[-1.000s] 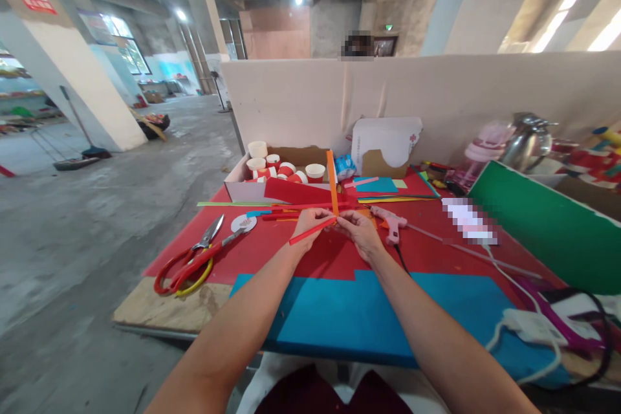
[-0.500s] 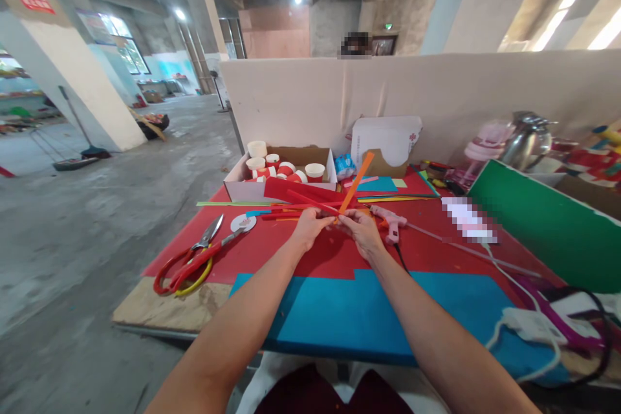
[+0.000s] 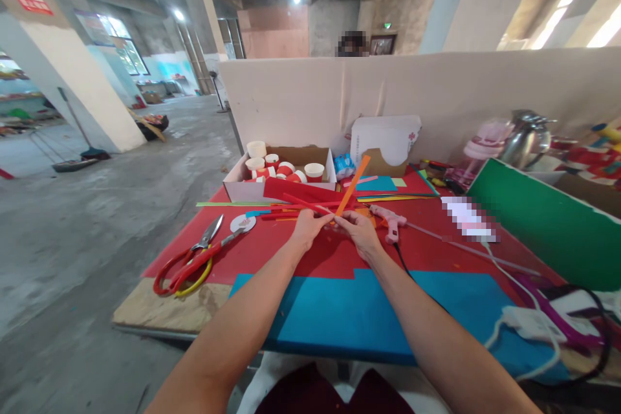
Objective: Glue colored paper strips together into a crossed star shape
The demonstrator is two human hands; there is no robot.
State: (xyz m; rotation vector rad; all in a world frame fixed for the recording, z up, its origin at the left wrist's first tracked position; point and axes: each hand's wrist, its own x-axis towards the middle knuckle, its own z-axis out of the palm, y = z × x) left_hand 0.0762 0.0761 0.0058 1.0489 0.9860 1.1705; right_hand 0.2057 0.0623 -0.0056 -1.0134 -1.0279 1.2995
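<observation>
Pinching with thumb and fingers together, the left hand point(image 3: 310, 231) is clamping a red strip point(image 3: 305, 204) and the right hand point(image 3: 359, 229) is clamping the lower end of an orange strip point(image 3: 354, 184), both near the center of the frame. The two strips are meeting between the fingertips, the orange one leaning up toward the right, the red one slanting up toward the left; whether they are joining there is too small to tell. Just behind the left hand, loose colored strips point(image 3: 284, 213) are lying on the red tabletop point(image 3: 272, 249). Just right of the right hand, a pink glue gun point(image 3: 394, 226) is resting on its side.

At left center, large scissors point(image 3: 211, 231) are lying beside a red-handled tool point(image 3: 201, 260), whose tip is reaching onto a white disc point(image 3: 243, 224). Beyond the hands, left of center, a white box point(image 3: 247, 191) is holding red-and-white cups point(image 3: 314, 172). Across the lower center, a blue sheet point(image 3: 330, 320) is covering the table's near edge under the forearms. At the right of the frame, a green panel point(image 3: 538, 220) is leaning near a steel jug point(image 3: 524, 142) and a pink bottle point(image 3: 480, 150). In the upper center, a person's blurred head point(image 3: 353, 44) is showing above a pale partition point(image 3: 291, 103).
</observation>
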